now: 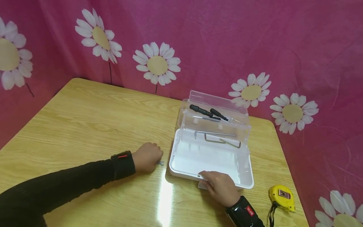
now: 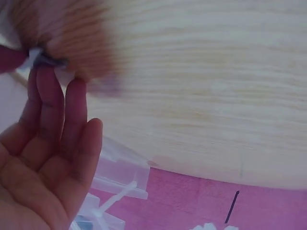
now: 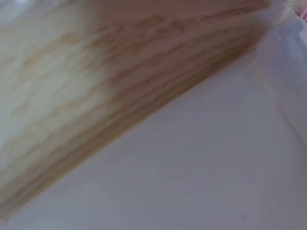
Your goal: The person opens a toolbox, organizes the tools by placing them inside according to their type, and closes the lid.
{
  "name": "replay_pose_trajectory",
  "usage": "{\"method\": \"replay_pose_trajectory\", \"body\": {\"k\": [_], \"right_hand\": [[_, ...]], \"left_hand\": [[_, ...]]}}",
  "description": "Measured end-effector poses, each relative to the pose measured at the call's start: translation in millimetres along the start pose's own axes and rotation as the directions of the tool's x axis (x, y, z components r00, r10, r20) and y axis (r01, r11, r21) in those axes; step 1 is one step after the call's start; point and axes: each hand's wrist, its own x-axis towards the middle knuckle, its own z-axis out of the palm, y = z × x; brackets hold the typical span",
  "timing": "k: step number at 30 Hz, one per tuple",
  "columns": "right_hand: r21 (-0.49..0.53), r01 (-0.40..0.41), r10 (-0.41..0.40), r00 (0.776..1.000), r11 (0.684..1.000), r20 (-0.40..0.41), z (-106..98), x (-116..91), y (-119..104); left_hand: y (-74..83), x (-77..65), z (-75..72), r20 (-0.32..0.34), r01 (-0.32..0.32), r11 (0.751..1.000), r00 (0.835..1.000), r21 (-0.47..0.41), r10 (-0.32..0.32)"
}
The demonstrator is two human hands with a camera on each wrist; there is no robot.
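Observation:
My left hand [image 1: 148, 157] is low over the table, left of a white plastic box [image 1: 184, 172]. Between its thumb and fingertips it pinches a small grey-blue piece [image 2: 43, 58]; blur hides its exact kind. My right hand [image 1: 221, 187] grips the box's front rim near the latch. The box stands open, with its clear lid [image 1: 215, 98] tilted back. Dark-handled screwdrivers [image 1: 201, 110] lie in a clear upper section, and several hex keys [image 1: 215, 133] lie in a clear section in front of them. The right wrist view shows mainly the box's white surface [image 3: 192, 163].
A yellow tape measure [image 1: 282, 197] with a black strap rests on the wooden table [image 1: 93, 126], right of the box. Behind the table hangs a pink cloth [image 1: 204, 41] with white flowers.

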Motion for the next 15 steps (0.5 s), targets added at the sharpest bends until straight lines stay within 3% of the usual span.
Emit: {"method": "replay_pose_trajectory", "body": {"k": [3, 6, 15], "right_hand": [[0.003, -0.002, 0.002, 1.0, 1.0, 0.007, -0.1, -0.1, -0.7], [0.004, -0.008, 0.008, 1.0, 1.0, 0.013, -0.3, -0.2, -1.3], [0.001, -0.013, 0.013, 1.0, 1.0, 0.019, -0.5, -0.4, -1.6]], "left_hand": [[0.8, -1.9, 3.4, -0.065, -0.015, 0.999, 0.998, 0.045, 0.018], [1.1, -2.7, 4.3, -0.091, -0.019, 0.997, 0.996, 0.075, 0.026], [2.0, -3.0, -2.6, -0.04, -0.019, 0.998, 0.999, 0.058, 0.021]]}}
